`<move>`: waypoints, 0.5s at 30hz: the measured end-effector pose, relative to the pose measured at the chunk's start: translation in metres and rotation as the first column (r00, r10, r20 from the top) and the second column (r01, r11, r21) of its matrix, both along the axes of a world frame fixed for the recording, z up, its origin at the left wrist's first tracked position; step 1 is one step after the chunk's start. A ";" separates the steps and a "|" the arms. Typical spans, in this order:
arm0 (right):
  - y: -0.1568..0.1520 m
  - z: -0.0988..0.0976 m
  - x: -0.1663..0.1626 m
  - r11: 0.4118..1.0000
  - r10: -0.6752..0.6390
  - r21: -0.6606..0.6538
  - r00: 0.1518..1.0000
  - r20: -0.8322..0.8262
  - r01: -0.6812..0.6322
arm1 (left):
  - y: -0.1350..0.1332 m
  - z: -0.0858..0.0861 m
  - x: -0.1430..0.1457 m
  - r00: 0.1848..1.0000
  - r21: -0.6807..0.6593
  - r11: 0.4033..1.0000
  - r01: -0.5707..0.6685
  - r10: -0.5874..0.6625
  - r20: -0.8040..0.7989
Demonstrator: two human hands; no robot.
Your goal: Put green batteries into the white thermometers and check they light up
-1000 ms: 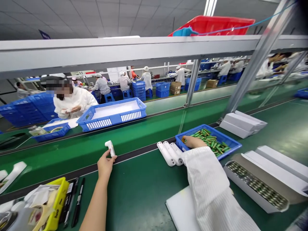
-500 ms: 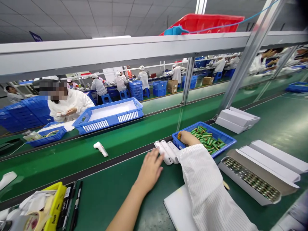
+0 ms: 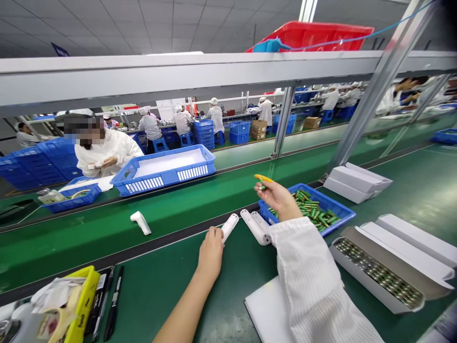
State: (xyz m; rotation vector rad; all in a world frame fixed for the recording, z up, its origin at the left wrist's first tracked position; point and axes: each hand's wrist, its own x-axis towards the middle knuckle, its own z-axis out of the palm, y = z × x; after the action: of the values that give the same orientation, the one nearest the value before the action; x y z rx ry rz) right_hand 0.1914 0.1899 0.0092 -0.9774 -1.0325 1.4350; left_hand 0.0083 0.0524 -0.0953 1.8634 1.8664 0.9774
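My left hand (image 3: pixel 210 250) is closed round the end of a white handheld device (image 3: pixel 229 226) and has pulled it away from two more white devices (image 3: pixel 257 226) lying side by side. My right hand (image 3: pixel 276 196), in a white striped sleeve, is raised above the blue bin of green batteries (image 3: pixel 317 212) and pinches a green battery with a yellow-tipped finger. Another white device (image 3: pixel 140 222) lies on the conveyor belt to the left.
A long white box of batteries (image 3: pixel 378 276) lies open at the right, with closed white boxes (image 3: pixel 359 181) behind. A white pad (image 3: pixel 266 309) sits near me. Pens (image 3: pixel 109 305) and a yellow container (image 3: pixel 76 305) are at lower left. A co-worker (image 3: pixel 103 150) sits across beside blue baskets (image 3: pixel 166 169).
My left hand let go of a white device on the belt, moved right and gripped one from the row. My right hand rose out of the bin with a battery.
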 end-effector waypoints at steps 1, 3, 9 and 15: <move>-0.004 0.002 -0.008 0.999 0.047 -0.012 0.998 -0.046 -0.048 | 0.000 0.003 -0.009 0.997 0.007 1.000 -0.022 0.022 0.072; -0.013 0.004 -0.025 0.989 0.138 -0.028 0.984 -0.117 -0.142 | 0.000 0.011 -0.028 0.971 0.039 0.998 -0.055 0.044 0.236; -0.053 0.005 -0.075 0.903 0.429 0.048 0.889 -0.162 -0.427 | -0.015 0.055 -0.075 0.567 0.227 0.934 -0.276 -0.033 0.823; -0.112 0.013 -0.106 0.744 0.657 0.205 0.752 -0.052 -0.636 | -0.038 0.104 -0.086 -0.293 0.217 0.889 -0.404 -0.350 0.890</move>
State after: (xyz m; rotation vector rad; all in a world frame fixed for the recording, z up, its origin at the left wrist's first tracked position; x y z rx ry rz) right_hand 0.0859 0.0778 0.0220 -0.3855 -1.4674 1.8970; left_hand -0.0775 0.0143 0.0085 0.2564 0.3993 2.1474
